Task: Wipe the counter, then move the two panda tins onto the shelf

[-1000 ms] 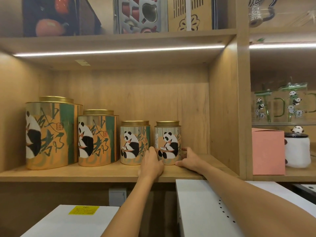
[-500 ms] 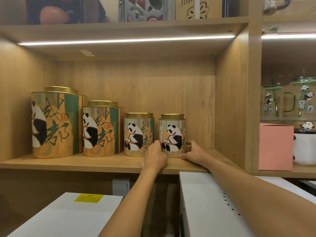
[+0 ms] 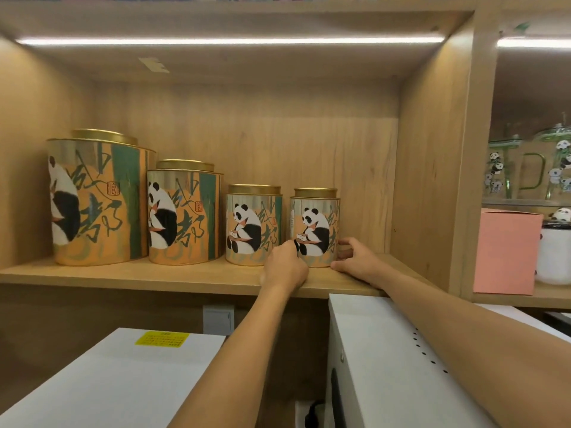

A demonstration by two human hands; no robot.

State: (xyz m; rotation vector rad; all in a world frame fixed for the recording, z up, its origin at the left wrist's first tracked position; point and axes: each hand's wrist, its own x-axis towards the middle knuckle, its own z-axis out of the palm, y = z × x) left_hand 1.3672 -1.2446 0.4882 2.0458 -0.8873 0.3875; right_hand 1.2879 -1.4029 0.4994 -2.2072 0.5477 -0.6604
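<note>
I have both hands at the smallest panda tin [image 3: 315,228], which stands upright on the wooden shelf [image 3: 154,278] just right of the frame's centre, at the end of a row of four. My left hand [image 3: 285,265] is curled against the tin's lower left side with its fingers hidden behind the knuckles, so I cannot tell how firmly they press; my right hand [image 3: 358,261] is cupped loosely at the lower right, fingers [image 3: 347,244] bent toward the wall of the tin and thumb flat on the shelf board. I read this as a final nudge to line the tin up, not a lift. The second small panda tin [image 3: 254,225] stands just beside it to the left, with a narrow gap between them, and my left hand sits right in front of that gap. The risk I see is there: a knuckle catching the neighbour's base as I draw back could skid it or rock it into the medium tin [image 3: 184,214] further left. Both small tins also stand near the shelf's front edge, so a careless pull toward me could drag one off onto the white cabinet [image 3: 401,366] at the lower right. The largest tin [image 3: 99,199], at mid left, looks safe.
</note>
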